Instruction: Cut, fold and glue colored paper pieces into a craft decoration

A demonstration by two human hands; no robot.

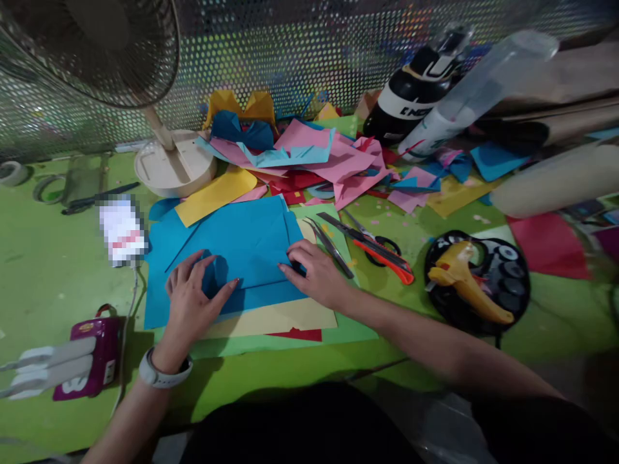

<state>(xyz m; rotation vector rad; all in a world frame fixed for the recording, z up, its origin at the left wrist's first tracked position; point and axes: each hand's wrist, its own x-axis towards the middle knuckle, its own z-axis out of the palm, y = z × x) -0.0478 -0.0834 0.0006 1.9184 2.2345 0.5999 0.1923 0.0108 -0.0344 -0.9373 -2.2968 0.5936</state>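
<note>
Blue paper (251, 241), smooth and matte, with a sharp diagonal crease and one flap folded over, lies near the middle of the green table surface (43, 270), somewhat toward its near edge. It tops a stack of flat sheets: a pale yellow sheet (275, 319), a green sheet (290, 343) and a red sheet (300, 334), of which only a thin strip shows on the near side. Your left hand (191, 299) comes in from the near edge with the wrist straight and a white-strapped watch (162, 374) on it. The palm is down, the fingers are spread and extended, and the thumb is angled out to the right, all laid flat on the left part of the blue paper. It grips nothing and only presses. Your right hand (316, 274) reaches in from the near right corner, the bare forearm slanting across the surface. Its palm is down and its fingers are loosely extended, with the fingertips resting on the folded edge at the right side of the blue paper. It is also unclenched and holds nothing. Just beside the right hand, toward the right edge, lie slim metal tweezers (331, 245) and orange-handled scissors (382, 254). Further right sits a round black tray (512, 303) bearing a yellow pistol-shaped tool (464, 283). Loose pink, blue and yellow paper scraps (329, 158) are heaped along the far edge, against a perforated metal screen (290, 58). The round cream fan base (174, 167) stands toward the far left corner.
</note>
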